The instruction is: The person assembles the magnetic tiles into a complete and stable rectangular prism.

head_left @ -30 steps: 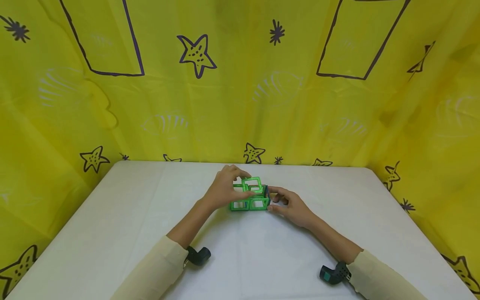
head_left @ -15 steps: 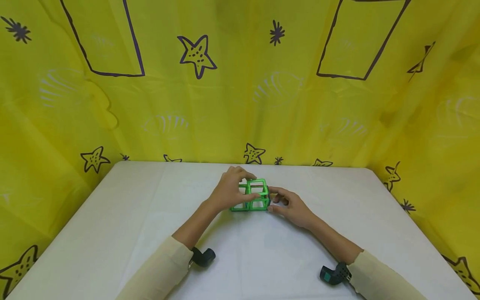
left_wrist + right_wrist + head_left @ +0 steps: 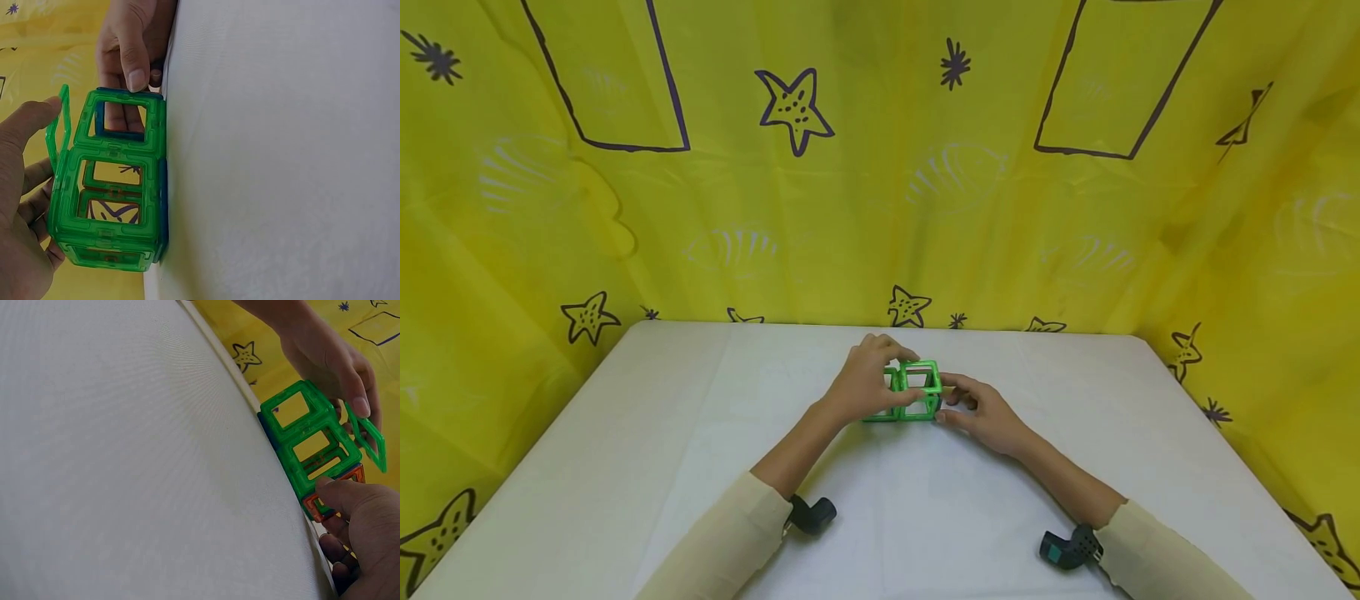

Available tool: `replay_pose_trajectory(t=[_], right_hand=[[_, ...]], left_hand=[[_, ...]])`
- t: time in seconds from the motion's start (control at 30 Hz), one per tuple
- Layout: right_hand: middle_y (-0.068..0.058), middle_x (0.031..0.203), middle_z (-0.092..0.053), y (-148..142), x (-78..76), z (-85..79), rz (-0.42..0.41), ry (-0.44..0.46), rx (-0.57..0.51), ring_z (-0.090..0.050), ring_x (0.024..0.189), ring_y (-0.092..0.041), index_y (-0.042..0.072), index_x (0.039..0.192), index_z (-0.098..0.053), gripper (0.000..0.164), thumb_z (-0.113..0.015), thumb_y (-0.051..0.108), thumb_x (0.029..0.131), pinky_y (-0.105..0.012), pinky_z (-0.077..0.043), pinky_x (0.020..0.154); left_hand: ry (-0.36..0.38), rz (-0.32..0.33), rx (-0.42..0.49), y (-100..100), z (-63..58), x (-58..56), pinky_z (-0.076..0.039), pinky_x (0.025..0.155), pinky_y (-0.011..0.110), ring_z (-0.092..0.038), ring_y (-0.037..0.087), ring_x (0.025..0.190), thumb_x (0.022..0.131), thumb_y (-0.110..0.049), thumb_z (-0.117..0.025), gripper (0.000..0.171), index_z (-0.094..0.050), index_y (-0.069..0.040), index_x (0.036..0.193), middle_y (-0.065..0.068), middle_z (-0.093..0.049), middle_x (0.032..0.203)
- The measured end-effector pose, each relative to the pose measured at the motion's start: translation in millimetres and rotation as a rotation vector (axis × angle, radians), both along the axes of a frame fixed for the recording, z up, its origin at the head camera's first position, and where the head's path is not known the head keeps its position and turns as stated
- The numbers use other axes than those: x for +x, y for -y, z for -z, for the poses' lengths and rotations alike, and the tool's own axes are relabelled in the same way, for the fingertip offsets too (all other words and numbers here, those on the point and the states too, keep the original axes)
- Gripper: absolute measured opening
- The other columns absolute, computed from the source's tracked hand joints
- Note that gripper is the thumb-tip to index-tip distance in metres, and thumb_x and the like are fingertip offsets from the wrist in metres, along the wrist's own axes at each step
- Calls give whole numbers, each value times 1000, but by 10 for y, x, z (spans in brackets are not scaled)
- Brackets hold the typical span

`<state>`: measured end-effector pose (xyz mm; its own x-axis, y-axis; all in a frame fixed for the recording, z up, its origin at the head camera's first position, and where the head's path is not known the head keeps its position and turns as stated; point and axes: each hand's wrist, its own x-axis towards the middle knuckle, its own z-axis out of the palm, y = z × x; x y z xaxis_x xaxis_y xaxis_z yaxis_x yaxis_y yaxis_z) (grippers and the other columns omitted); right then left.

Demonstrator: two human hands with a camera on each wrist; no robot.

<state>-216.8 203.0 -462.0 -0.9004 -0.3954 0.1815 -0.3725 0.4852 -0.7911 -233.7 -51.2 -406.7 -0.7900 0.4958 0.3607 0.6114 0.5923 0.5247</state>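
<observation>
A box built of magnetic tiles [image 3: 150, 187], mostly green square frames, stands on the white table. Its base edge is blue [image 3: 164, 209], and orange framing [image 3: 310, 508] shows at its right end in the right wrist view. My left hand [image 3: 859, 385] pinches a green square tile [image 3: 67, 119] between thumb and fingertips. That tile slants up from the top edge of the box, over its right half. At the box's right end, my right hand [image 3: 990, 419] holds it, thumb on the near corner and fingers behind.
The white table [image 3: 925, 517] spreads around the box, its far edge meeting a yellow curtain [image 3: 865, 208] with starfish drawings. Dark wrist cameras [image 3: 812, 515] are strapped near both cream sleeves [image 3: 722, 533].
My left hand has carried the green tile rightward and slightly down, from above the middle of the box to over its right half. My right hand has kept its place.
</observation>
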Motion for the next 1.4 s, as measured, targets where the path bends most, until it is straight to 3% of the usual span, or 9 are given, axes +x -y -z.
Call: replay_pose_trajectory(t=[0.87, 1.4], right_hand=[[-6, 105, -67, -17, -10, 21, -8, -5, -14, -55, 92, -24, 6, 147, -59, 56, -79, 14, 95, -33, -44, 78], [-5, 107, -68, -14, -6, 5, -2, 2, 9, -55, 93, -24, 5, 148, -58, 57, -79, 15, 95, -34, -44, 80]], left_hand=[[-48, -25, -90, -39, 67, -34, -40, 88, 44, -52, 26, 113, 86, -42, -87, 45, -78, -14, 121, 5, -69, 120], [6, -7, -103, -36, 27, -34, -39, 92, 44, -51, 25, 114, 86, -40, -87, 45, -77, -14, 122, 4, -69, 124]])
